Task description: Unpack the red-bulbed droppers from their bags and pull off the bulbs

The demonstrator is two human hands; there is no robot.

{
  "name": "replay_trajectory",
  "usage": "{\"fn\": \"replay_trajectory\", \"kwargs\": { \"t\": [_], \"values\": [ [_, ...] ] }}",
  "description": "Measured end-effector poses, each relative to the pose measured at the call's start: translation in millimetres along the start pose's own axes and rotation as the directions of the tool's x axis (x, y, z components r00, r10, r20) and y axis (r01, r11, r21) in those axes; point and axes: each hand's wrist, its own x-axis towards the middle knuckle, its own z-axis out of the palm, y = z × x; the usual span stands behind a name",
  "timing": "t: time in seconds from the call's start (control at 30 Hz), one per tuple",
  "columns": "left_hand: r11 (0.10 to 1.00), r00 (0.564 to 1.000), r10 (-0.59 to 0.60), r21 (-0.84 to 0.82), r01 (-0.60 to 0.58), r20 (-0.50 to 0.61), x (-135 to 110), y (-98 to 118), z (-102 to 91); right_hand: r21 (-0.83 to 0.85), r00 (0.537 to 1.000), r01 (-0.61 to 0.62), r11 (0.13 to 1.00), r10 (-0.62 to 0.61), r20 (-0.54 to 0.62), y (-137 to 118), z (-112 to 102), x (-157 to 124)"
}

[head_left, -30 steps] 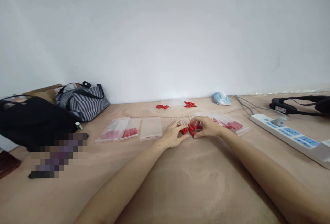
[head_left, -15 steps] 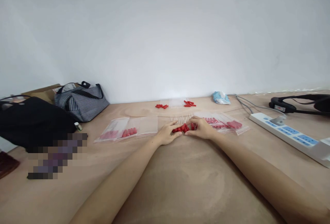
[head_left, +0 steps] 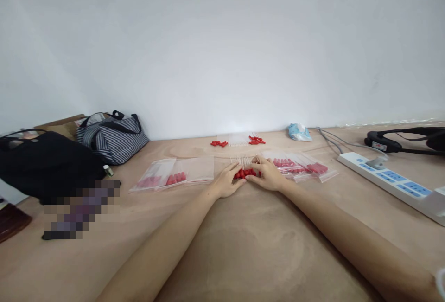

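A small heap of red caps (head_left: 246,172) lies on the tan table (head_left: 243,246) between my two hands. My left hand (head_left: 227,182) rests on the table at the heap's left, fingers curled against the caps. My right hand (head_left: 267,175) cups the heap from the right, fingertips touching it. Whether either hand grips a cap is hidden. Clear zip bags with red caps (head_left: 306,168) lie right of my right hand. More clear zip bags (head_left: 174,175), some holding red pieces, lie to the left. Thin white sticks (head_left: 243,159) fan out just behind the heap.
Two loose clusters of red caps (head_left: 256,140) with white sticks lie near the wall. A white power strip (head_left: 392,183) and a black headset (head_left: 410,140) are at the right, a blue tissue pack (head_left: 298,132) at the back. A striped bag (head_left: 111,137) and a black bag (head_left: 45,165) stand left.
Both hands have drawn closer together, pushing the scattered red caps into a tighter heap. The heap sits slightly left of where it was a second ago.
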Motion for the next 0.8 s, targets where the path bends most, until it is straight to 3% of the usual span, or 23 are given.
{"fn": "replay_trajectory", "kwargs": {
  "t": [0.3, 0.43, 0.53, 0.63, 0.73, 0.8],
  "values": [
    [0.997, 0.998, 0.018, 0.075, -0.014, -0.055, -1.8, 2.5, -0.1, 0.199, 0.997, -0.011, 0.980, 0.025, -0.069, 12.9, -6.8, -3.4],
    [0.982, 0.971, 0.116, 0.174, -0.079, -0.209, -2.0, 8.8, -3.3, 0.153, 0.997, -0.028, 0.988, 0.038, -0.066, 16.8, -5.5, -8.2],
    [0.964, 0.931, 0.157, 0.256, -0.071, -0.330, -5.7, 6.4, -19.7, 0.108, 0.992, -0.064, 0.992, 0.075, -0.098, 15.1, -2.3, -10.9],
    [0.945, 0.918, 0.100, 0.324, 0.032, -0.383, -21.2, -15.0, -49.4, 0.079, 0.983, -0.086, 0.993, 0.097, -0.157, 12.3, 1.9, -11.2],
    [0.912, 0.938, -0.041, 0.370, 0.176, -0.343, -52.9, -55.6, -82.2, 0.041, 0.970, -0.097, 0.994, 0.104, -0.218, 10.2, 6.0, -10.5],
    [0.864, 0.927, -0.168, 0.403, 0.301, -0.334, -79.2, -86.0, -100.1, 0.018, 0.962, -0.098, 0.995, 0.100, -0.254, 9.0, 8.4, -10.2]
  ]
}}
